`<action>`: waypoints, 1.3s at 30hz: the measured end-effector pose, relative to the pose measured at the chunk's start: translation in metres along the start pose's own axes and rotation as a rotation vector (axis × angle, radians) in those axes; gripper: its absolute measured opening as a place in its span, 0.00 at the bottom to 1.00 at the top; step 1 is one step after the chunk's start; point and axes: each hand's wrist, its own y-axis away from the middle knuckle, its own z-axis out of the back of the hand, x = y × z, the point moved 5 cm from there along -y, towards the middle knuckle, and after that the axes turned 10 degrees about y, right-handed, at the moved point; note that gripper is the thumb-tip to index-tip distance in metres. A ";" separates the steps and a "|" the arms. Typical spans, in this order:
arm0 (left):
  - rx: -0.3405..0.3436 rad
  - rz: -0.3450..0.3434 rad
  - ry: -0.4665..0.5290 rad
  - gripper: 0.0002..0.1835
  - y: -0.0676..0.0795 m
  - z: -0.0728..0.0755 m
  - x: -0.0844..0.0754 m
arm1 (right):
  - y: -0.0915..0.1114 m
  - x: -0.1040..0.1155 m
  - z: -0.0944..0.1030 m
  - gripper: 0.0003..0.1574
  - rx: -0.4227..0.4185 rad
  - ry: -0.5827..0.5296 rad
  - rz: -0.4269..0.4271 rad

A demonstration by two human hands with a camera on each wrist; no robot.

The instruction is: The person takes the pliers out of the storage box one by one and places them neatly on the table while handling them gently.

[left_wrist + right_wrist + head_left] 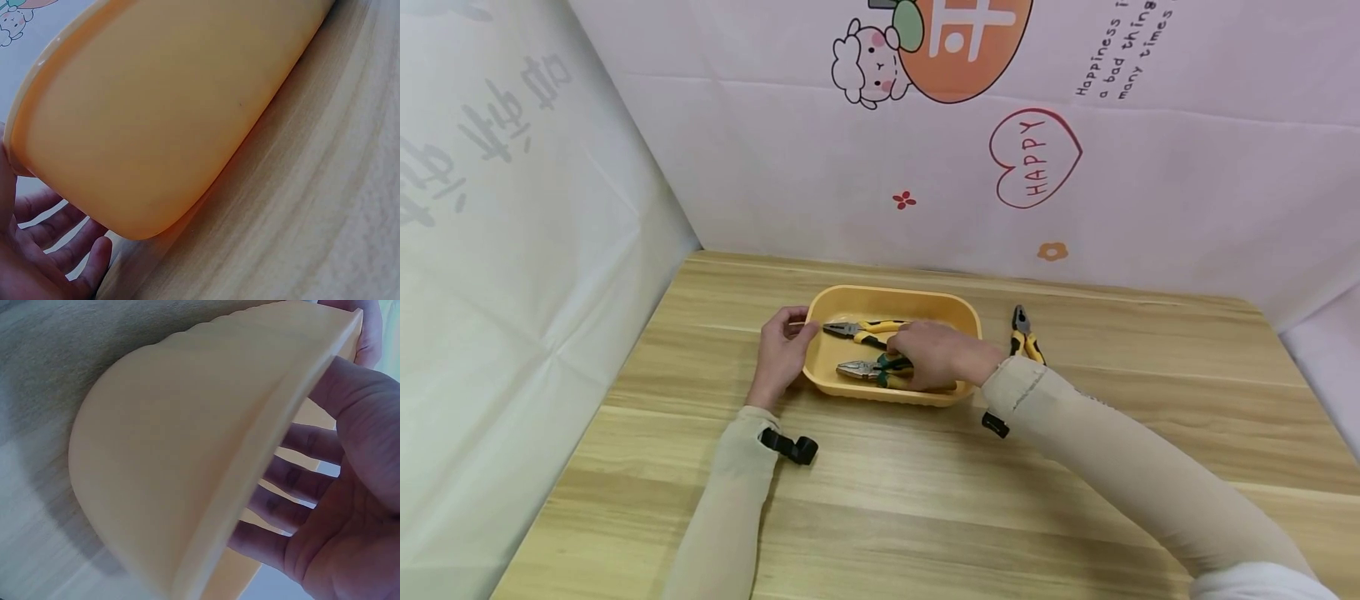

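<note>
Basin (943,307), yellow and oblong, sits on the wooden table (887,500), with 2 pairs of pliers inside it. Taking the basin's middle in the head view as the clock's centre, the left hand (781,354) is at 9 o'clock, pinching the rim, its thumb at the edge and its fingers along the outer wall. The right hand (934,354) comes in over the rim from 3 o'clock, fingers down among the tools; whether they grasp anything cannot be told, as the fingertips are hidden. Toward 12 o'clock inside lie yellow-and-black pliers (853,330), and toward 6 o'clock green-handled pliers (871,369) partly under that hand, both noses aimed at 9. At 3 o'clock outside, a separate yellow-handled pair (1020,323) lies on the tabletop, nose toward 12, beside the right sleeve (1112,442).
</note>
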 end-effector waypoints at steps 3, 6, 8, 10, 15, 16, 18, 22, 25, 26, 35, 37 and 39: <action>-0.001 -0.002 -0.002 0.16 0.000 0.000 0.000 | 0.000 -0.001 -0.001 0.24 -0.011 -0.001 0.007; -0.002 -0.006 -0.004 0.16 0.000 0.000 0.000 | 0.000 -0.001 -0.001 0.23 -0.026 -0.002 0.014; -0.001 -0.009 -0.005 0.16 0.001 0.000 -0.001 | 0.000 -0.002 -0.001 0.23 -0.034 -0.002 0.020; -0.001 -0.010 -0.006 0.16 0.001 0.000 -0.001 | 0.000 -0.002 -0.001 0.23 -0.041 -0.001 0.022; -0.004 -0.008 -0.007 0.16 0.001 0.000 0.000 | 0.002 -0.004 -0.002 0.29 -0.059 -0.013 0.013; -0.004 -0.009 -0.008 0.16 0.001 0.000 0.000 | 0.002 -0.005 -0.001 0.30 -0.063 -0.021 0.009; -0.004 -0.011 -0.009 0.16 0.001 0.000 0.000 | 0.004 -0.006 0.000 0.32 -0.071 -0.035 0.004; -0.004 -0.018 -0.009 0.16 0.001 0.000 0.000 | 0.007 -0.006 0.005 0.35 -0.094 -0.040 -0.001; -0.005 -0.018 -0.008 0.16 0.001 0.000 0.000 | 0.009 -0.007 0.007 0.36 -0.114 -0.035 -0.003; -0.004 -0.017 -0.009 0.16 0.000 0.000 0.000 | 0.009 -0.008 0.008 0.36 -0.121 -0.035 -0.006; -0.004 -0.004 -0.001 0.16 0.001 0.000 0.001 | 0.018 -0.009 0.014 0.37 -0.182 -0.062 -0.001; -0.004 -0.004 -0.002 0.16 0.001 0.000 0.001 | 0.020 -0.009 0.016 0.37 -0.203 -0.065 0.003; -0.004 -0.003 -0.003 0.16 0.000 0.000 0.000 | 0.023 -0.010 0.018 0.37 -0.229 -0.060 0.004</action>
